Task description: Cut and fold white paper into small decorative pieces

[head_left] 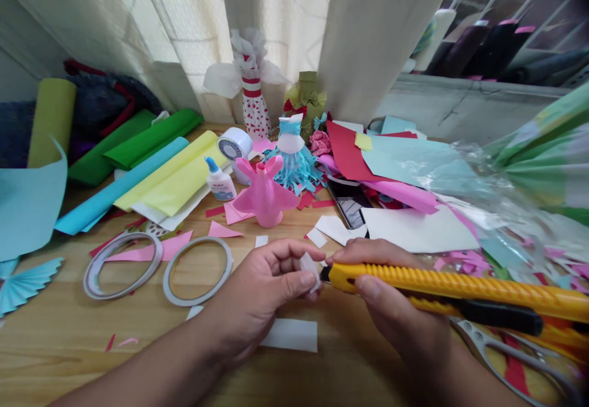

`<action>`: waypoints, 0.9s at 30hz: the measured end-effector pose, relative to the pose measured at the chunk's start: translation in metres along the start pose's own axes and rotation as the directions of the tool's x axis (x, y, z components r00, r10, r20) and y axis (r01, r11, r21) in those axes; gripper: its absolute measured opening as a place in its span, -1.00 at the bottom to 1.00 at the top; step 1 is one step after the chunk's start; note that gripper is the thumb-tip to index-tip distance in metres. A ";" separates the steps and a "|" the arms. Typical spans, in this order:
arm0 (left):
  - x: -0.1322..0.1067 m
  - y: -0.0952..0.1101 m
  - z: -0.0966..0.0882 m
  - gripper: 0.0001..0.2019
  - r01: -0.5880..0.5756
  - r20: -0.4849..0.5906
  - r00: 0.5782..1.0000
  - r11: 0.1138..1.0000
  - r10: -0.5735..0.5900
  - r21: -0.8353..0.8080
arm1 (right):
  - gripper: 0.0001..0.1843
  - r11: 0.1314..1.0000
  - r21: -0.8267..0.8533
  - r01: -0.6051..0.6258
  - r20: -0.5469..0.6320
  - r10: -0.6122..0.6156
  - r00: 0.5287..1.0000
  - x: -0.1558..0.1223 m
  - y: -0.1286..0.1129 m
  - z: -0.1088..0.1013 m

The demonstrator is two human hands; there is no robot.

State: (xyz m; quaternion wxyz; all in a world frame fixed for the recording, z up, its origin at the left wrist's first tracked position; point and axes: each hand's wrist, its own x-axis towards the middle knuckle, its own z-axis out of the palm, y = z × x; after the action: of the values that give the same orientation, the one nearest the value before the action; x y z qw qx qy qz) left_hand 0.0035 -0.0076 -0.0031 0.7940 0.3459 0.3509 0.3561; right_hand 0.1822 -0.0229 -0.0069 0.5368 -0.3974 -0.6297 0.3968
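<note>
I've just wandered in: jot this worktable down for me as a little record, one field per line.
Left hand: pinching a small white piece
Right hand: gripping a yellow cutter, its dark tip close to the white piece; contact unclear
On the table near the left forearm: two tape rings, lying flat side by side
Beyond the hands: pink paper figure, upright; glue bottle, left of it
Lower right: scissors, partly hidden

One cutter (460,283), one glue bottle (221,186), two flat tape rings (94,270)
</note>
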 end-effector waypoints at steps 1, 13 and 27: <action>0.000 0.000 0.000 -0.83 -0.001 -0.010 1.000 1.000 0.001 0.000 | -0.84 1.000 -0.010 -0.001 -0.002 0.001 1.000 0.000 0.000 0.000; 0.000 -0.002 -0.001 -0.79 -0.030 -0.043 0.999 0.998 0.032 0.063 | -0.85 0.999 -0.040 -0.002 0.042 0.004 0.999 0.004 -0.005 0.004; 0.000 -0.002 -0.002 -0.90 -0.067 -0.060 0.994 0.937 0.093 0.344 | -0.86 0.995 -0.096 -0.001 0.053 0.006 0.999 0.002 -0.005 0.002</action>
State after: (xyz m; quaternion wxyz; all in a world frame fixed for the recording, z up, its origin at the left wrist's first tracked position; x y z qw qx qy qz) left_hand 0.0026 -0.0080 -0.0054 0.6932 0.4787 0.4225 0.3345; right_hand 0.1795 -0.0235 -0.0017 0.4995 -0.4132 -0.6613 0.3774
